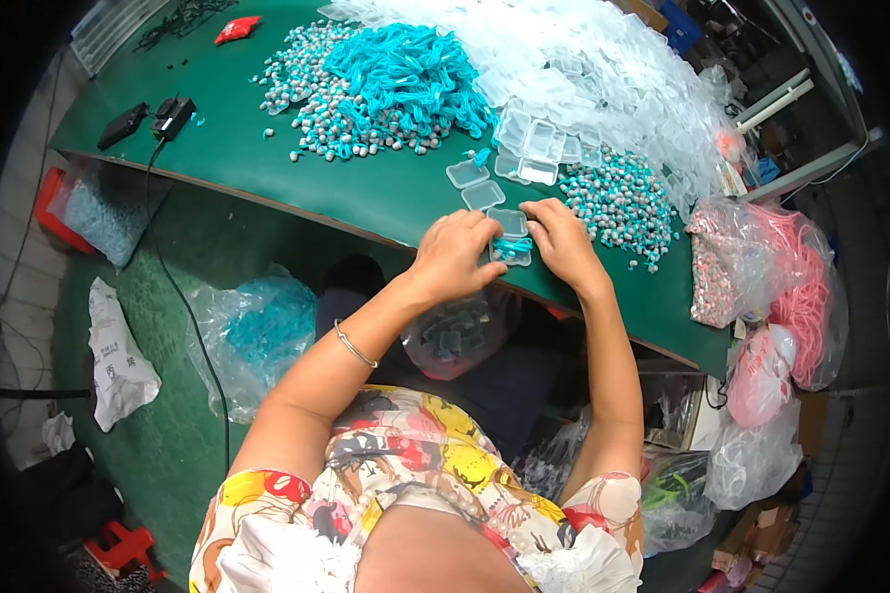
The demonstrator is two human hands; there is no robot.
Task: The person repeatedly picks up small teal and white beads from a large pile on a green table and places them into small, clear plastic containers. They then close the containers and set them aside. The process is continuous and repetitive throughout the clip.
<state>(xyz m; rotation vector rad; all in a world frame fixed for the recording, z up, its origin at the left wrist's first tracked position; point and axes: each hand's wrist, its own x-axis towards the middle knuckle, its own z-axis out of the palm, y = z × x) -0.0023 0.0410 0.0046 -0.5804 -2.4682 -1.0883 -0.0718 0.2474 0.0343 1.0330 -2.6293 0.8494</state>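
A small see-through plastic case (507, 223) lies with its lid raised at the table's front edge. In its lower half is a teal cord (509, 247). My left hand (455, 252) grips the case from the left, thumb by the lower corner and fingers at the hinge side. On the other side, the bent fingers of my right hand (561, 242) hold the lid's right edge. Just beyond my hands sits another opened case (482, 195), and more stacked cases (542, 141) are behind it.
The green table (237, 168) bears a heap of teal cords (405, 69), grey beads (326, 128), teal and grey pieces (618, 203) and a large mound of see-through cases (603, 79). Bags of pink cord (796, 267) hang at the right. A black cable (183, 287) drops off the left side.
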